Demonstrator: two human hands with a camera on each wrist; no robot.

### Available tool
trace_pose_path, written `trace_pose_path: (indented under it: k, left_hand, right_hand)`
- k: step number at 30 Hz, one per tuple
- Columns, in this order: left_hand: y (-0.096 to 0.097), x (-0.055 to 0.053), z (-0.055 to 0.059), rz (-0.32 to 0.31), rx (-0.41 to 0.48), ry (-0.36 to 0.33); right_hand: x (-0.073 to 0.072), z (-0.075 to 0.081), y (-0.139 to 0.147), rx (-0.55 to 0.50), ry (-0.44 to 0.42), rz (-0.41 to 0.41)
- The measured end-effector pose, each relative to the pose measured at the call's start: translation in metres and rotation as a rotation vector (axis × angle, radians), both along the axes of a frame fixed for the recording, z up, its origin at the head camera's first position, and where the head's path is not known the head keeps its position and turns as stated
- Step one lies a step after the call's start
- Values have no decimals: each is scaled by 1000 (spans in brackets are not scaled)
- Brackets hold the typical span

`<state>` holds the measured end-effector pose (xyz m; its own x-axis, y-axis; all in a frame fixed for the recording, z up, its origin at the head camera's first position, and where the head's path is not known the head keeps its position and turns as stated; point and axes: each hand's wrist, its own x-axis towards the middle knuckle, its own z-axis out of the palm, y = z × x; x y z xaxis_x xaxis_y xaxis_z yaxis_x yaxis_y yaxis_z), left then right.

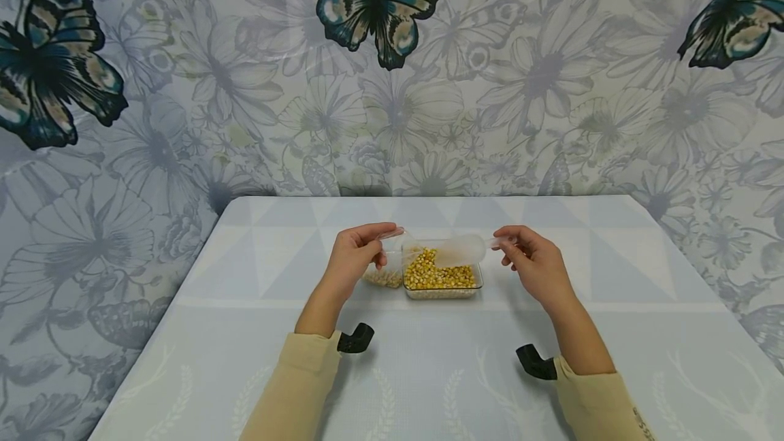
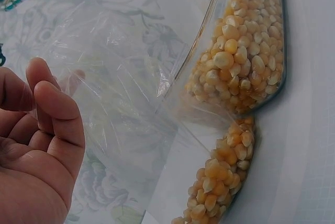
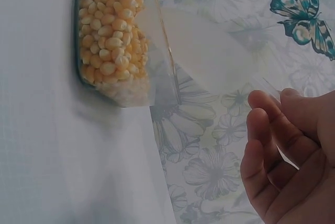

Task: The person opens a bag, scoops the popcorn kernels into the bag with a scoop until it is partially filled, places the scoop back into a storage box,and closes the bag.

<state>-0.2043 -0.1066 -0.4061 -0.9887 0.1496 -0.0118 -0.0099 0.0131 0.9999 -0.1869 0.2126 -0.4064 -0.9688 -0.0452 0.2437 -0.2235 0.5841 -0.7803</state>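
Observation:
A clear glass container (image 1: 444, 295) filled with yellow corn kernels (image 1: 422, 274) stands on the table between the hands. At its left lies a clear plastic bag (image 2: 115, 88) with more kernels (image 2: 214, 182) in its bottom. My left hand (image 1: 355, 254) pinches the bag's upper edge between thumb and fingers, holding it up. My right hand (image 1: 539, 264) pinches the thin handle end of a translucent white scoop (image 1: 462, 250). The scoop's broad part hangs over the container's back right side, hiding some kernels. Whether the scoop holds any kernels cannot be seen.
A pale patterned tablecloth (image 1: 429, 373) covers the table. Its far edge meets a wall (image 1: 429, 121) with printed flowers and butterflies. A black wrist mount (image 1: 356, 339) sits at the left cuff, and another black mount (image 1: 535, 362) at the right.

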Motion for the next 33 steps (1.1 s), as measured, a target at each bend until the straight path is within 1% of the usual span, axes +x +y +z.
trace_pose_path:
  k: [7,14,23,28,33]
  left_hand:
    - [0,1,0,-4,2,-6]
    - [1,1,1,-6,2,-9]
    - [1,-1,0,-1,5,-16]
    - [1,-1,-1,-1,5,-17]
    - [1,0,0,-4,6,-18]
  right_hand:
    - [1,0,2,42,10,-3]
    - [2,2,6,107,38,-42]
    - [3,5,7,154,63,-72]
    - [1,4,9,185,80,-74]
    - [2,6,8,187,66,-70]
